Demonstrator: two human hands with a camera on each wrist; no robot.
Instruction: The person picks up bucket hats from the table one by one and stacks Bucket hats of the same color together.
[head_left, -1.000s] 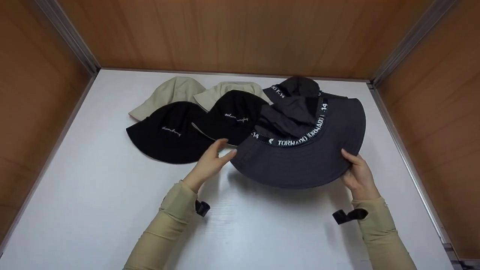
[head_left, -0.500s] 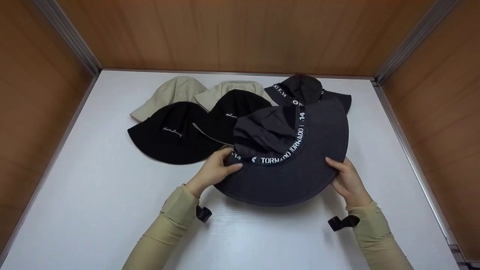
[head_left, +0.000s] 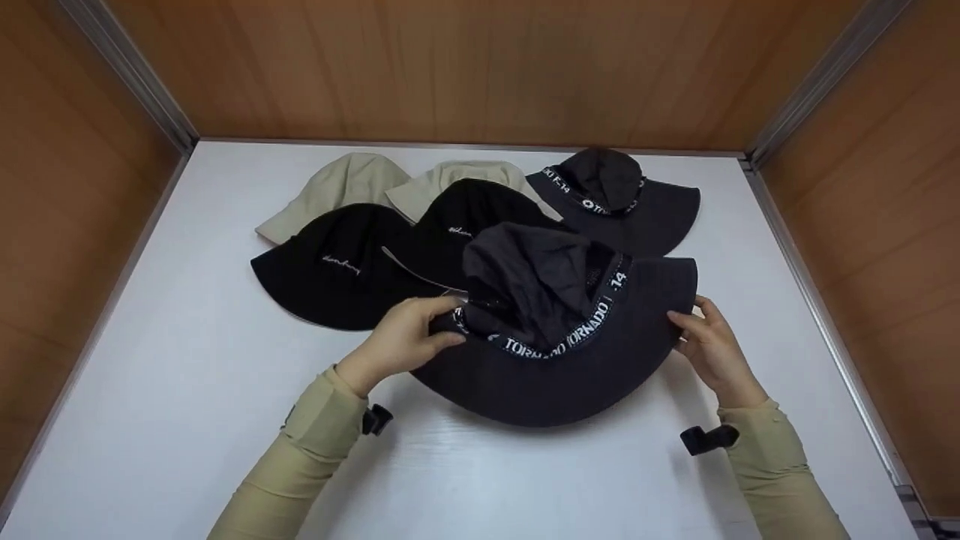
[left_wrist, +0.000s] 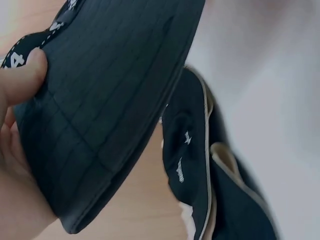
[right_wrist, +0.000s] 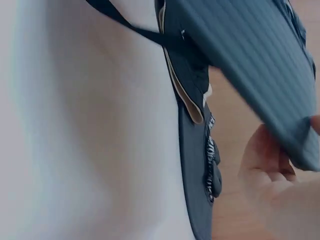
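Note:
A dark grey bucket hat (head_left: 555, 394) with white TORNADO lettering on its band is held above the front middle of the table, crown slumped and brim facing me. My left hand (head_left: 397, 341) grips the brim's left side, thumb on top near the band. On the opposite side my right hand (head_left: 716, 356) pinches the brim's edge. In the left wrist view the stitched brim (left_wrist: 110, 90) runs up from the left hand (left_wrist: 20, 150). The right wrist view has the brim (right_wrist: 260, 70) between the thumb and fingers of the right hand (right_wrist: 275, 175).
Behind the held hat lie two black bucket hats (head_left: 337, 274) with white script, overlapping two beige hats (head_left: 356, 180). A second dark grey lettered hat (head_left: 652, 225) lies at the back right. Wooden panels (head_left: 480, 67) enclose the white table (head_left: 172, 420) at back and sides.
My left hand has taken hold of the brim, which only the right hand held before. The hat has come left and nearer to me, uncovering the grey hat at the back right.

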